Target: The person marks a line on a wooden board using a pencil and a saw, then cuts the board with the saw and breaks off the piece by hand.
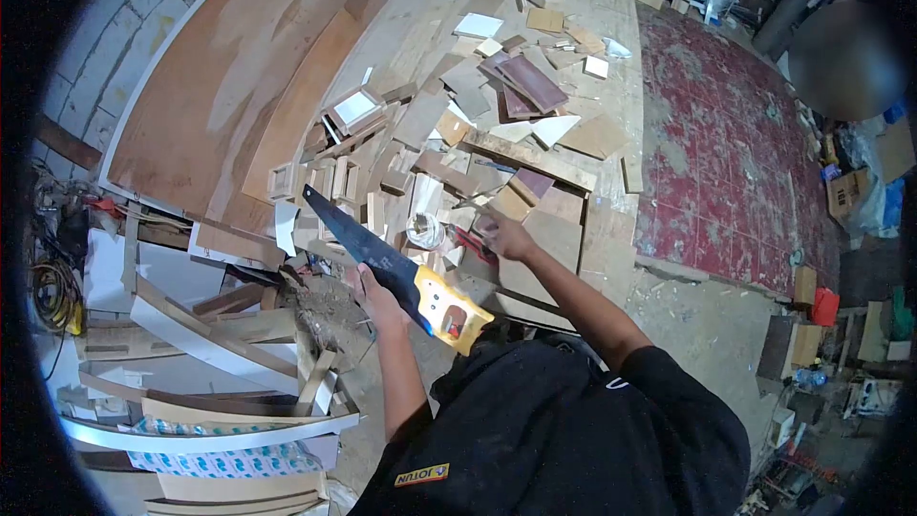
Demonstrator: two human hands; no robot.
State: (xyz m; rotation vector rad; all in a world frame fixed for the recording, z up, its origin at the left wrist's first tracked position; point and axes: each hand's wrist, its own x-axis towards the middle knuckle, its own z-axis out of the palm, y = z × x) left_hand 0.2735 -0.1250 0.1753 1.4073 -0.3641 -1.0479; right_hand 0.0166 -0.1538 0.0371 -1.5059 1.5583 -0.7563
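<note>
Left fingers (365, 279): closed on the blade of the hand saw (394, 269), your thumb in front, the others hidden beneath.
Right fingers (489, 222): partly curled, by a red-and-black-handled tool (475, 247); you cannot tell whether they grip it.
Saw: thin dark metal tapering to a narrow tip, slanting in front of you; its smooth yellow handle, with a closed grip hole, lies nearest your black shirt (573, 420).
Roll: a pale, round roll (425, 231) near your right fingers.
Offcuts: flat, hard-edged wood offcuts (597, 139), square, triangular and strip-shaped, crowd the space beyond your hands; glossy reddish-brown panels (532, 84) overlap among them.
Bench: pale, worn plywood bench (411, 48).
Left side: a broad brown board (210, 86); below it, curved white-edged pieces (210, 344).
Right side: dusty red tiles (712, 153).
</note>
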